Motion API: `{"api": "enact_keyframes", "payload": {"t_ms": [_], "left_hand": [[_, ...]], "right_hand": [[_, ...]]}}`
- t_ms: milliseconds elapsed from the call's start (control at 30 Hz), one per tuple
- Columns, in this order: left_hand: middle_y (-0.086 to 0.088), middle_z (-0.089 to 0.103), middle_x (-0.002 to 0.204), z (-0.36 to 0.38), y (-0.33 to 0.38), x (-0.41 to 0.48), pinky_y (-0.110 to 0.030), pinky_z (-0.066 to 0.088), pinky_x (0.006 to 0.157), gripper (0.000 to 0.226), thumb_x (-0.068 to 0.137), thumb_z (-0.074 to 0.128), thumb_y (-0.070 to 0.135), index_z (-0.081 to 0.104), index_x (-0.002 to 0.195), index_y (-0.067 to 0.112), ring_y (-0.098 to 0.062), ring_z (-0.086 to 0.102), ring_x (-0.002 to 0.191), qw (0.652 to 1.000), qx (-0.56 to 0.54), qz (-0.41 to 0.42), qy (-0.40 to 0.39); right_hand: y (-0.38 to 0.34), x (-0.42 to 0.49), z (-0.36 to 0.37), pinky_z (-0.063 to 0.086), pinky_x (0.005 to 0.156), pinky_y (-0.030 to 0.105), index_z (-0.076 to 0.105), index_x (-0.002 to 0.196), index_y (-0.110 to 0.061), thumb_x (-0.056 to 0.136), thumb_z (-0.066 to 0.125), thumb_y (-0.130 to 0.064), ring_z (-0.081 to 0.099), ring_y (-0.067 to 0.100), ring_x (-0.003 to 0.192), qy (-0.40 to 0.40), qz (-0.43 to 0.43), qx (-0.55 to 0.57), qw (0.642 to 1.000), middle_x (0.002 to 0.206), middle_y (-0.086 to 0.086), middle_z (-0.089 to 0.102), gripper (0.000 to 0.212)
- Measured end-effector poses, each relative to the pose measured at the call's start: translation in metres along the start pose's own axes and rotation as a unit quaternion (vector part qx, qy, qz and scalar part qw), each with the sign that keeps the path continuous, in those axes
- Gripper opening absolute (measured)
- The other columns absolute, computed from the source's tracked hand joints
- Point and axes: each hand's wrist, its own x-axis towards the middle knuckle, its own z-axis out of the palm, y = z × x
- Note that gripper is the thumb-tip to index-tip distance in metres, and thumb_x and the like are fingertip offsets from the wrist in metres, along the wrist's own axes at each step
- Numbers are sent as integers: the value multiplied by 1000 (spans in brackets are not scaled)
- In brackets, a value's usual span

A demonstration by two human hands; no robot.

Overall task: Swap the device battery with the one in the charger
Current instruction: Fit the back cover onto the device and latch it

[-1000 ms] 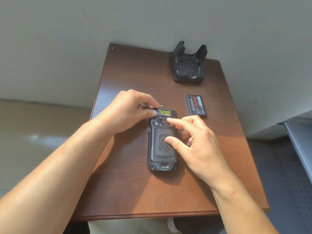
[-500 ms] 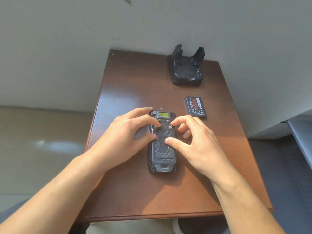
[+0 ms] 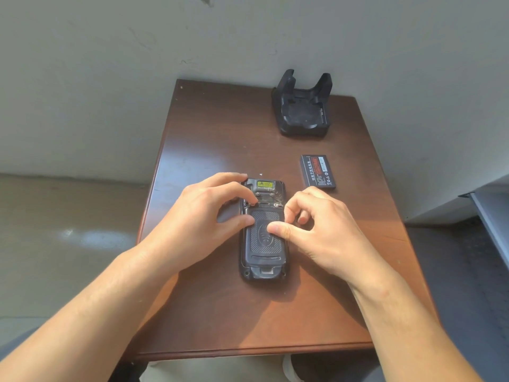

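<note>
A black handheld device (image 3: 263, 252) lies face down in the middle of the brown table (image 3: 220, 139), its textured back cover on. My left hand (image 3: 203, 216) grips its left side, index fingertip at the upper left latch and thumb on the cover's edge. My right hand (image 3: 311, 227) rests on the right side, thumb pressing the cover's centre, fingers curled near the upper right latch. A loose black battery (image 3: 317, 171) with a red label lies flat to the right of the device. The black charger cradle (image 3: 303, 111) stands at the far right corner, its slot showing no battery.
A grey wall runs close behind the table. Bare floor lies to the left, and a grey metal shelf edge (image 3: 493, 216) sits at the right. The table's near edge is just below my forearms.
My left hand has slid down from the device's top end to its left side. My right fingers have curled in tighter near the right latch. The battery and the charger have stayed put.
</note>
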Motion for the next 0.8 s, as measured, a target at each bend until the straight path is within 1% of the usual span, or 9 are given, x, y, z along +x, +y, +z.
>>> {"api": "enact_keyframes", "payload": {"t_ms": [67, 200, 267, 467, 500, 600, 667, 700, 800], "left_hand": [[10, 58, 137, 2, 0, 0, -36, 52, 99, 25, 79, 78, 33, 70, 102, 35, -10, 68, 101, 1000, -5, -3, 5], [8, 62, 130, 3, -1, 1, -36, 55, 95, 23, 78, 77, 36, 69, 100, 32, -15, 70, 96, 1000, -12, -1, 11], [8, 63, 126, 5, 0, 1, -37, 57, 92, 22, 79, 76, 39, 68, 98, 30, -17, 70, 93, 1000, -7, -1, 21], [9, 64, 119, 10, 2, 3, -35, 58, 88, 19, 78, 78, 34, 69, 93, 27, -21, 70, 83, 999, 3, -14, 48], [9, 65, 119, 10, 2, 4, -35, 58, 88, 19, 78, 79, 34, 68, 92, 26, -20, 70, 85, 998, 3, -17, 53], [7, 70, 113, 12, 2, 5, -35, 57, 91, 19, 76, 80, 33, 68, 88, 25, -8, 67, 105, 997, -1, -25, 72], [6, 72, 110, 13, 4, 3, -34, 57, 91, 18, 76, 81, 31, 69, 87, 23, -3, 64, 114, 996, -6, -28, 84], [5, 73, 111, 14, 5, 2, -33, 58, 91, 18, 76, 81, 29, 70, 87, 22, -2, 64, 114, 995, -12, -31, 92], [0, 71, 123, 18, 6, -2, -32, 59, 92, 18, 75, 83, 25, 72, 88, 20, -8, 69, 108, 992, -38, -48, 110]], "right_hand": [[1, -2, 3, 40, 68, 14, 60, 79, -27, 73, 84, -49, 57, 6, 78, 14, -5, 6, 1000, 87, -10, 61, 32], [0, -5, 3, 43, 68, 16, 59, 96, -35, 72, 85, -48, 58, 8, 81, 22, 3, 33, 999, 93, -12, 64, 38], [0, -5, 4, 41, 68, 16, 59, 99, -34, 73, 84, -49, 58, 8, 82, 24, 3, 33, 999, 93, -12, 64, 38], [0, -6, 5, 39, 67, 12, 60, 99, -36, 73, 83, -49, 57, 6, 84, 23, 8, 37, 999, 93, -12, 63, 38], [0, -6, 5, 39, 67, 12, 59, 99, -36, 73, 83, -49, 57, 6, 84, 23, 8, 36, 999, 93, -12, 63, 38], [0, -7, 5, 40, 70, 13, 59, 100, -36, 74, 83, -49, 57, 6, 84, 23, 2, 31, 999, 93, -12, 62, 37], [0, -7, 5, 41, 71, 13, 59, 99, -36, 74, 83, -48, 57, 7, 84, 25, -2, 30, 999, 93, -11, 61, 37], [0, -7, 5, 42, 72, 13, 59, 99, -36, 74, 83, -48, 57, 7, 84, 26, -2, 30, 999, 93, -11, 61, 36], [0, -7, 5, 43, 72, 15, 59, 99, -36, 74, 82, -48, 57, 6, 84, 27, -1, 32, 999, 93, -11, 61, 36]]}}
